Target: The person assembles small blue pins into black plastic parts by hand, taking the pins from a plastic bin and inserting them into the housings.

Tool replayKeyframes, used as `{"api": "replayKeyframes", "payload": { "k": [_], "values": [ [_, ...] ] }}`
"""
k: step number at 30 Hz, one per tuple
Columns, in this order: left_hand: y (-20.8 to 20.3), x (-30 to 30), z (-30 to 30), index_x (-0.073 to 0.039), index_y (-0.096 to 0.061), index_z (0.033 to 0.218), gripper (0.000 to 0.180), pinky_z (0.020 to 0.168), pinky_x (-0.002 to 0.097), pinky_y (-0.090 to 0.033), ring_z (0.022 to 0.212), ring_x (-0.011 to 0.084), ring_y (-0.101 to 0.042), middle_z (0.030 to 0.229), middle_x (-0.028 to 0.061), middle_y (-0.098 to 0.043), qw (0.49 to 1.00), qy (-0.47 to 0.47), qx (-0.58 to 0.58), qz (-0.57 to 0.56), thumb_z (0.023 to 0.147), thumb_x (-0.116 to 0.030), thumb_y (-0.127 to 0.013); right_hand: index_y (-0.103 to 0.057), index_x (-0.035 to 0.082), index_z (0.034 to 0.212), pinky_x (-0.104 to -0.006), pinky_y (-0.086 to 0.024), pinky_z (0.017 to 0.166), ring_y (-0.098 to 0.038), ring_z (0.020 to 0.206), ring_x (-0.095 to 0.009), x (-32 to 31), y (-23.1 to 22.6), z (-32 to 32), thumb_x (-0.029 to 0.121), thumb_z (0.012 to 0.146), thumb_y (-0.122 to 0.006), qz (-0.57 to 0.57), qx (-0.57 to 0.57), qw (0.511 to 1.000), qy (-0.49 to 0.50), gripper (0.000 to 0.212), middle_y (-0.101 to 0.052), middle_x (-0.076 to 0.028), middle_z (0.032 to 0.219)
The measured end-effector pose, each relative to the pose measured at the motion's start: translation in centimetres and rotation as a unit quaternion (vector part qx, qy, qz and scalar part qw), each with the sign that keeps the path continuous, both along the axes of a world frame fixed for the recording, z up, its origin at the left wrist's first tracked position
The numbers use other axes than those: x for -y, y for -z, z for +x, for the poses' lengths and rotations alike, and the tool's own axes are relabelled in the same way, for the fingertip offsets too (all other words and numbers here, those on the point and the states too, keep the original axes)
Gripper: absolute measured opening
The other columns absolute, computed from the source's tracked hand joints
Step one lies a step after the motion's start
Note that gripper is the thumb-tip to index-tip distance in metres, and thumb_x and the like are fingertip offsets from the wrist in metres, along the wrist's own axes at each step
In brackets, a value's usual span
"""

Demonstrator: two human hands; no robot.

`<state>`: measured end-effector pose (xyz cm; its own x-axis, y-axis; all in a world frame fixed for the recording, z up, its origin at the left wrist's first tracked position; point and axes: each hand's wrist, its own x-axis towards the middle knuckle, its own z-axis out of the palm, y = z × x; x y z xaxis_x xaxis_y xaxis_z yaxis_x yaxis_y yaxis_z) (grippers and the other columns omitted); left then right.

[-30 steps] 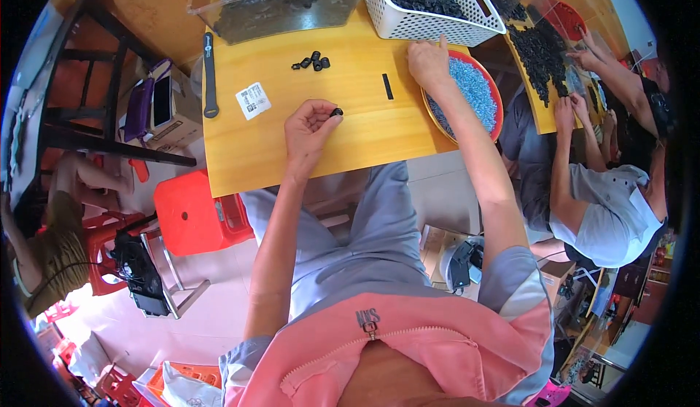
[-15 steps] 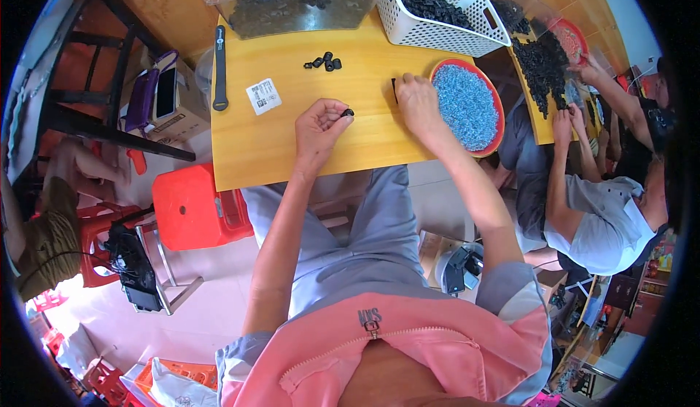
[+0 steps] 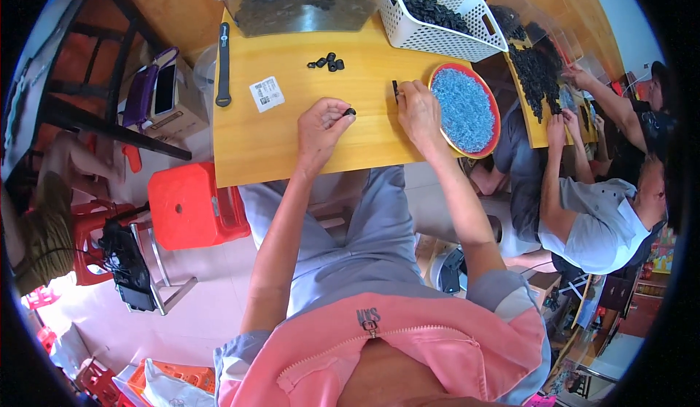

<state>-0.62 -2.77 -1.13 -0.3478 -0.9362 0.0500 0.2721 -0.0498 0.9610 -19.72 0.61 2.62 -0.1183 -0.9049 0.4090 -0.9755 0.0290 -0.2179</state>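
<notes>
Pinching: left hand (image 3: pixel 321 126) holds a small black part (image 3: pixel 351 112) between thumb and fingertips, just above the table (image 3: pixel 277 137)
Left arm: bare forearm runs up from the lower edge, wrist bent, knuckles up, fingers curled in
Right hand: right hand (image 3: pixel 418 112) lies at the table's right side, fingers closed on a thin black strip (image 3: pixel 395 89) that stands up from the wood; wrist just beside the plate (image 3: pixel 436 126)
Right arm: stretched further forward than the left, elbow over the lap
Plate: red rim, round, heaped with small blue pieces (image 3: pixel 464 108), at the table's right edge
Basket: white basket (image 3: pixel 437 35) with slotted walls, tilted, holding black parts, behind the plate
Tub: clear tub (image 3: pixel 306 10) at the far edge, filled with black parts
Loose parts: small black cluster (image 3: pixel 327 62) on the wood in front of the tub, apart from both hands
Also on table: white label (image 3: pixel 266 94) and long black tool (image 3: pixel 224 64) on the left side
Beside table: red stool (image 3: pixel 189 206) to the left, box (image 3: pixel 179 112) with a phone (image 3: pixel 165 79) on top
Others: person (image 3: pixel 598 217) in a grey shirt at the next table, hands in a pile of black parts (image 3: pixel 536 72)
</notes>
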Motion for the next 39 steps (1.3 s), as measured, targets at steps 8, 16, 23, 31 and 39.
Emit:
{"api": "replayKeyframes", "payload": {
  "k": [8, 16, 23, 31, 39],
  "values": [
    [0.3, 0.1, 0.0, -0.001, -0.057, 0.090, 0.017, 0.071, 0.0194, -0.047, 0.077, 0.0076, -0.058, 0.084, 0.0026, -0.061, 1.000, -0.001, -0.003, 0.008, 0.074, 0.004, -0.064, -0.053, 0.002, 0.078, -0.0418, -0.045, 0.060, -0.055, 0.069, -0.034, 0.1, -0.2, 2.5, 0.003, 0.072, -0.057, -0.026, 0.055, 0.998, 0.027, 0.007, -0.050, -0.015, 0.072],
    [0.2, 0.2, 0.0, 0.000, -0.057, 0.090, 0.018, 0.073, 0.0201, -0.047, 0.078, 0.0084, -0.058, 0.085, 0.0037, -0.061, 0.997, -0.025, -0.069, -0.005, 0.074, 0.006, -0.063, -0.063, 0.004, 0.076, -0.0398, -0.046, 0.066, -0.057, 0.073, -0.031, 6.5, 0.0, 5.1, 0.007, 0.072, -0.058, -0.017, 0.179, 0.981, -0.074, 0.006, -0.057, -0.013, 0.076],
    [-0.2, 0.2, 0.4, 0.000, -0.057, 0.090, 0.020, 0.071, 0.0214, -0.047, 0.077, 0.0095, -0.057, 0.084, 0.0039, -0.061, 0.991, -0.063, -0.114, 0.024, 0.073, 0.007, -0.063, -0.064, 0.008, 0.087, -0.0384, -0.045, 0.074, -0.055, 0.085, -0.029, 11.6, -0.1, 7.2, 0.010, 0.071, -0.062, 0.069, 0.015, 0.978, -0.196, 0.016, -0.055, -0.011, 0.086],
    [-0.7, 0.1, 0.8, -0.001, -0.058, 0.090, 0.020, 0.071, 0.0220, -0.047, 0.076, 0.0094, -0.057, 0.083, 0.0038, -0.061, 0.990, -0.063, -0.123, 0.041, 0.072, 0.006, -0.064, -0.059, 0.003, 0.077, -0.0403, -0.047, 0.069, -0.056, 0.081, -0.032, 11.9, 0.6, 7.6, 0.006, 0.067, -0.056, 0.020, 0.009, 0.969, -0.248, 0.011, -0.056, -0.014, 0.081],
    [-0.4, 0.0, 0.8, -0.001, -0.058, 0.091, 0.019, 0.069, 0.0224, -0.047, 0.075, 0.0101, -0.059, 0.083, 0.0047, -0.062, 0.992, -0.045, -0.113, 0.040, 0.073, 0.003, -0.064, -0.058, -0.002, 0.075, -0.0296, -0.045, 0.054, -0.056, 0.054, -0.018, 8.6, -0.8, 7.1, 0.004, 0.070, -0.053, -0.030, 0.353, 0.917, -0.181, 0.009, -0.058, -0.009, 0.064]
  ]
}}
